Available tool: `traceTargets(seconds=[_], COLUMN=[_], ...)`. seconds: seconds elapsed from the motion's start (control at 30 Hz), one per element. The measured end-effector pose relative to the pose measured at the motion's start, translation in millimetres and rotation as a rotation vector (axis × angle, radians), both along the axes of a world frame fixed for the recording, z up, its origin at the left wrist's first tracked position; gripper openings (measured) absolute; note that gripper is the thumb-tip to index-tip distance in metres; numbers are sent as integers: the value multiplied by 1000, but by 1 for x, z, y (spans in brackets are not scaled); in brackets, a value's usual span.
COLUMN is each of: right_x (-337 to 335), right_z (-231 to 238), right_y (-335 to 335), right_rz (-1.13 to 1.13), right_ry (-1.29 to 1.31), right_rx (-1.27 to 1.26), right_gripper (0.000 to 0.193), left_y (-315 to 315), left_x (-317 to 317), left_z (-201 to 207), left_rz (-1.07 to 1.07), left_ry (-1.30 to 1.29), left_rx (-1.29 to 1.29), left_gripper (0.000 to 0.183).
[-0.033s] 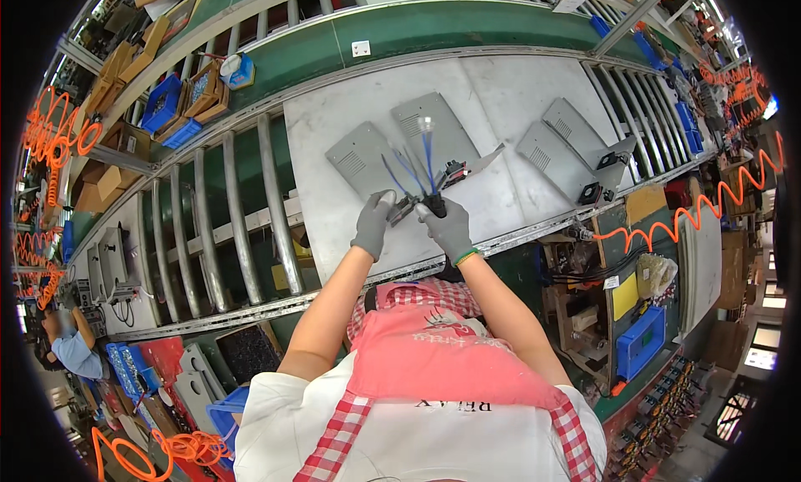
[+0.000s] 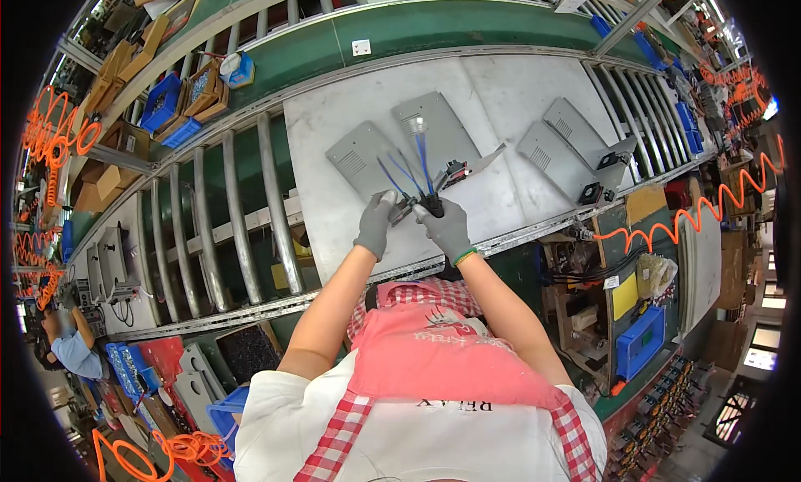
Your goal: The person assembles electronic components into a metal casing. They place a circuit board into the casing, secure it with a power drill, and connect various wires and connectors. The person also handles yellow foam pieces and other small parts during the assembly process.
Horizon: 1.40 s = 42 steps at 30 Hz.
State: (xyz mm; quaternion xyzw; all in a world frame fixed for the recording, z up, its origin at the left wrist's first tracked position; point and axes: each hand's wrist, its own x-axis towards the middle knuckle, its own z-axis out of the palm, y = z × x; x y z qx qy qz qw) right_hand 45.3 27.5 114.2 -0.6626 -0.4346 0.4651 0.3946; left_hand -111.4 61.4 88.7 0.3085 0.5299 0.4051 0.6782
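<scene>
Both my hands wear grey gloves and meet above the near part of the white work surface (image 2: 325, 247). My left hand (image 2: 375, 225) is closed, pinching a small dark metallic piece (image 2: 401, 209). Closed as well, my right hand (image 2: 447, 229) grips a black part with blue wires (image 2: 432, 203). The wires fan upward, and a clear plastic end (image 2: 419, 126) tops the longest ones. Whether the two pieces are joined cannot be made out. Beyond my hands lie a grey vented metal panel (image 2: 360, 158) and a second one (image 2: 435, 130), with a black-and-red component (image 2: 455, 173) beside it.
More grey panels (image 2: 546, 158) with black fittings lie to the right. Metal rollers (image 2: 239, 215) flank the surface on the left, others on the right. An orange coiled hose (image 2: 676, 223) hangs at right, above a blue bin (image 2: 641, 343). Another person (image 2: 77, 348) works at far left.
The blue wires and their clear end have swung slightly to the left. My right hand has shifted a little left; both hands keep their hold.
</scene>
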Motion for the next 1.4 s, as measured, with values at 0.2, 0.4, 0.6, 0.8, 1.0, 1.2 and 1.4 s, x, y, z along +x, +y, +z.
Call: traceTargets(seconds=[0.2,0.4,0.6,0.8,1.0,1.2,1.4], right_x=[0,19,29,13,0,43,112], right_z=[9,20,14,22,21,24,29], right_y=[10,26,34,33,23,9,39], right_rz=[31,138,186,121,112,11,-105], right_ry=[163,539,714,406,134,134,259], right_rx=[-204,-469,-609,-508,-292,-93,6], right_gripper=[22,19,19,24,25,27,22], left_y=[0,1,0,5,11,13,60], left_x=[11,12,5,17,4,37,93], left_z=[13,-1,-11,12,-10,52,67], left_rz=[5,-60,-46,2,54,-19,-489], left_ry=[111,307,152,553,390,1202,907], left_rx=[19,44,-17,-48,-119,487,756], left_gripper=[49,60,63,54,62,57,45])
